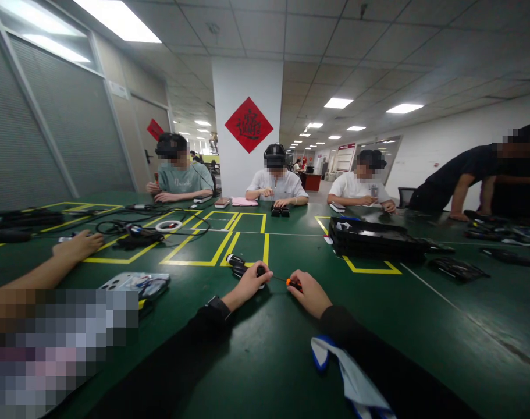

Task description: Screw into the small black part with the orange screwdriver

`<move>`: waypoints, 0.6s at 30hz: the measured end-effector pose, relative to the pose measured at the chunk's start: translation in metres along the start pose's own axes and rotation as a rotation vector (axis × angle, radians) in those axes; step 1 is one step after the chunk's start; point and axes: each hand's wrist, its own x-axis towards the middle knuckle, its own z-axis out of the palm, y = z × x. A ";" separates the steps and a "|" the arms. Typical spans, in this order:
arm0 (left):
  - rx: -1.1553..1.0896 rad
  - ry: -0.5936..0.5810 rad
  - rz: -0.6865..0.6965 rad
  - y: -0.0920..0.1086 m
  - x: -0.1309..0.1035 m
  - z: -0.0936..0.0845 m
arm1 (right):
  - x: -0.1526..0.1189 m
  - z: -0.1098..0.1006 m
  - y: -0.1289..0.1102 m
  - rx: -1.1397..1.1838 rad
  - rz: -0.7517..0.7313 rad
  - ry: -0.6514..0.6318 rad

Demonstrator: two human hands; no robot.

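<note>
Pinching black, seemingly rounded part (pixel 260 271), left hand (pixel 247 284) faces right hand's (pixel 310 293) screwdriver (pixel 294 284).

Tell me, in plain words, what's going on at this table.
The right hand grips an orange-and-black tool, its thin shaft reaching toward a dark piece in the left hand. A long black tray lies farther right on the green table; three people sit across.

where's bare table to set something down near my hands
The table looks bare right of your right hand, between the black tray and blue-edged cloth, and between that tray and the yellow tape left of it. Left is crowded: cables, another person's hand.
</note>
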 end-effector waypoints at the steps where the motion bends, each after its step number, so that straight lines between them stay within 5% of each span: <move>1: 0.001 -0.001 0.001 0.000 0.000 0.000 | 0.000 0.000 -0.001 -0.009 -0.003 0.008; 18: 0.006 -0.015 0.020 0.000 0.001 0.000 | 0.002 0.000 0.005 0.103 -0.026 0.009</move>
